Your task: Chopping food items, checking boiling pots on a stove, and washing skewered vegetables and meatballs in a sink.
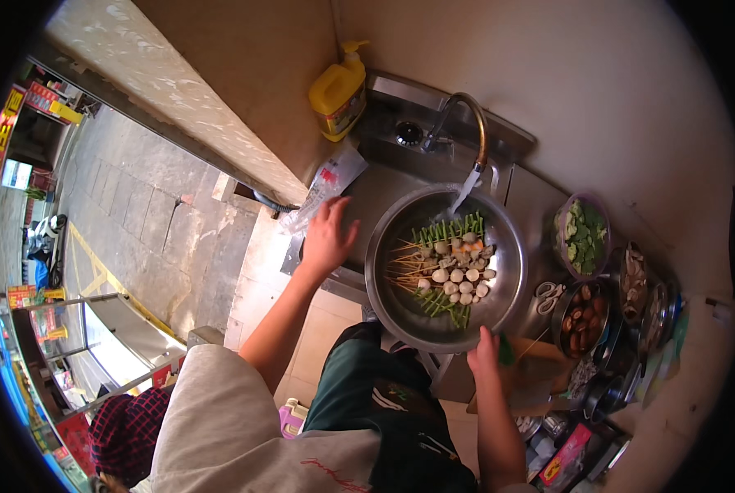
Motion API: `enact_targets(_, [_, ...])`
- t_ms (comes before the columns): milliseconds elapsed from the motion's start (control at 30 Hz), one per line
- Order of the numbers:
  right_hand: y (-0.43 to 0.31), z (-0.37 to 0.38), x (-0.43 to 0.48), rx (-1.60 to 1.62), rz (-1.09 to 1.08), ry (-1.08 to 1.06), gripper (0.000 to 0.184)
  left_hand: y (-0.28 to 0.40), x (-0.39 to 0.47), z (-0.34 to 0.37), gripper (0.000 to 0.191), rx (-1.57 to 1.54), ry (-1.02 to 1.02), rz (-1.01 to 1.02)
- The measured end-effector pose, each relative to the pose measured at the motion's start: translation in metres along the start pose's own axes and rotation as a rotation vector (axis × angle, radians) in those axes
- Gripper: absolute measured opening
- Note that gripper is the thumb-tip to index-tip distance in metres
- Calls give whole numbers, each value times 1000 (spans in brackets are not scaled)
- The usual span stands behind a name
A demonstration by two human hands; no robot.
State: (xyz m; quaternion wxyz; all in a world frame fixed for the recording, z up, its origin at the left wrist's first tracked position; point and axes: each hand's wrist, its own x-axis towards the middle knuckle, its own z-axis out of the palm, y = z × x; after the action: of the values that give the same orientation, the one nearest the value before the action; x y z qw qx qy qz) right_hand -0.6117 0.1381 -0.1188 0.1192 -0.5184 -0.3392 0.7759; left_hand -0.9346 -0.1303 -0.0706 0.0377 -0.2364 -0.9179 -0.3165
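Note:
A wide stainless steel basin (383, 314) sits over the sink in front of me. Skewers (460, 271) lie inside it, threaded with green stalks, pale balls and greyish pieces, their wooden ends pointing left. Water runs from the curved faucet (483, 145) into the basin's far side. At the basin's near right rim, my right hand (483, 354) grips the edge. My left hand (330, 237) is off the basin to its left, fingers spread, with nothing in it. Just beyond that hand lies a clear plastic bag (336, 175) with red print.
A yellow pump bottle (340, 95) stands behind the sink, against the wall. On the right-hand counter are a bowl of green leafy pieces (582, 237), scissors (549, 297), a bowl of brown food (583, 317) and a cutting board (531, 376). Leftward, the room opens onto a paved street (133, 209).

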Motion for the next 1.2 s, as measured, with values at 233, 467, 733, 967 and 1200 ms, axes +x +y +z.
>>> enact_targets(233, [-4,-8,5,-38,37,-27,31,58,-19,31,40,-292,-79,-228])
enact_targets(467, [-6,0,2,-227,65,-92,32,44,-30,43,36,-188,-42,-103])
enact_targets(733, [-12,3,9,-200,70,-18,32,41,-27,47,34,-365,17,-158])
enact_targets(967, [-28,11,63,-380,34,-7,30,27,-58,49,31,-272,99,-216])
enact_targets(1200, [-35,35,69,-437,-103,-63,28,19,-92,72,32,-393,118,-381])
